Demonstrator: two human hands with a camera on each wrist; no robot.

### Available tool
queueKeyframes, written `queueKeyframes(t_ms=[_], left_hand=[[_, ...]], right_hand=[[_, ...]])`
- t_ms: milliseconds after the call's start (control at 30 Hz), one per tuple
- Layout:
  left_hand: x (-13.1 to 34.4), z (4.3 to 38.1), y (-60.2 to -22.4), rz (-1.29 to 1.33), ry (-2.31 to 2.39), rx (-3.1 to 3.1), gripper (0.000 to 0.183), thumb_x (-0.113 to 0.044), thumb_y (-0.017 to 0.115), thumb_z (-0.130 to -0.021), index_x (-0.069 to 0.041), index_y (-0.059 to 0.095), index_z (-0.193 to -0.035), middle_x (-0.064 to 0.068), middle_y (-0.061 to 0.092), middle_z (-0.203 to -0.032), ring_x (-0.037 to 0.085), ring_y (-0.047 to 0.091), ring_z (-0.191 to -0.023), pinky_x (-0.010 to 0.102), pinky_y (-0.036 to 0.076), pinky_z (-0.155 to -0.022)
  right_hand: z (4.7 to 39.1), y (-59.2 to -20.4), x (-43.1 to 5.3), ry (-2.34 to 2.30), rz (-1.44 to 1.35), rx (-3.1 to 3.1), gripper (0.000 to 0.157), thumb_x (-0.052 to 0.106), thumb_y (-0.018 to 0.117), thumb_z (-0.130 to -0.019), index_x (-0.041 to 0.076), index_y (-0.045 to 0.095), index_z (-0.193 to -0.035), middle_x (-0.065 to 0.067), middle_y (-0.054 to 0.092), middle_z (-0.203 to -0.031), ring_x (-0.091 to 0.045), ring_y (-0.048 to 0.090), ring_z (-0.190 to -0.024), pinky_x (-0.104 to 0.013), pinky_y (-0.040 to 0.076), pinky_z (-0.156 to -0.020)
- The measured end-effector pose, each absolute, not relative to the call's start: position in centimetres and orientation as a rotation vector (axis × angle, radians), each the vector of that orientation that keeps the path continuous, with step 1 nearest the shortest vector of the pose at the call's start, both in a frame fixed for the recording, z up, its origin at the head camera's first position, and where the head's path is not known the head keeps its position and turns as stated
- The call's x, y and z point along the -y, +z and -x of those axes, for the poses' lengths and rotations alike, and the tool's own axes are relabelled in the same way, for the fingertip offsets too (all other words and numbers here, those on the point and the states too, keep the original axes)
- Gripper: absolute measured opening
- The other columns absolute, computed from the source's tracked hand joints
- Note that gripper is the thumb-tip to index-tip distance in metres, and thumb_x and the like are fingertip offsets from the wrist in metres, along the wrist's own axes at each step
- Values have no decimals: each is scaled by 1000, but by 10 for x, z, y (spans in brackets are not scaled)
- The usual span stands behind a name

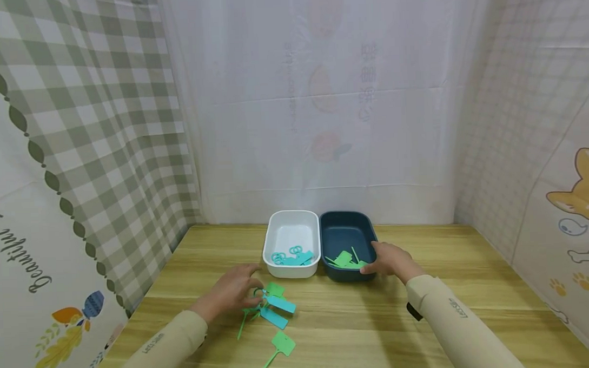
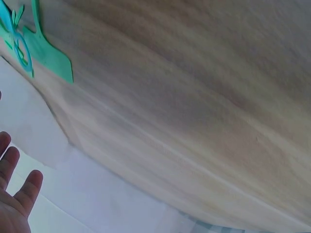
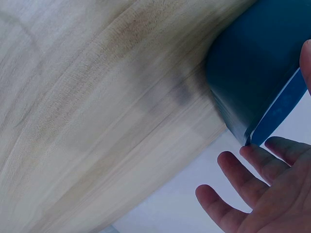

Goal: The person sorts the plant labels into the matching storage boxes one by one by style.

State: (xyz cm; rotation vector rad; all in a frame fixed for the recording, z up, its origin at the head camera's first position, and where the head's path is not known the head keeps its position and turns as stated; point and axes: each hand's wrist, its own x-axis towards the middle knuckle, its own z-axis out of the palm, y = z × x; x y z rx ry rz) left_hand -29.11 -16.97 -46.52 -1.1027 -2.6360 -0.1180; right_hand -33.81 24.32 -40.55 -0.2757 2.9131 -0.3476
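Note:
On the table, blue tags (image 1: 273, 317) with ring ends lie in a loose pile with green long-stemmed tags (image 1: 275, 289). My left hand (image 1: 235, 288) hovers at the left side of this pile, its fingers loosely bent. In the left wrist view its fingers (image 2: 30, 191) are spread, apart from the green tag (image 2: 51, 58) there; the thumb is out of that view. My right hand (image 1: 387, 259) is at the right side of the dark blue bin (image 1: 346, 219), thumb by the front rim. Its fingers (image 3: 238, 177) look extended in the right wrist view, one fingertip at the bin's edge.
A white bin (image 1: 291, 216) with several blue ring tags stands against the dark blue bin's left side. Several green tags (image 1: 345, 259) lie inside the dark blue bin. One separate green tag (image 1: 283, 343) lies nearer the front. Cloth curtains (image 1: 321, 107) enclose the wooden table (image 1: 439, 287).

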Motion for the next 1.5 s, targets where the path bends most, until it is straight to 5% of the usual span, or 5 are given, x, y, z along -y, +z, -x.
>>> queueKeyframes(t_ms=[1500], left_hand=[[154,320,-437,1036,-181,2393,17,-22,78,-79,-11,79,-92,18,60,-128,36,58,-116,52,50,-92]], right_hand=[[338,-408,-246,-359,325,-2926,93,48,78,-82,-16,43,-138,-36,48,-137,-51,46,-126,-60,41,-99]])
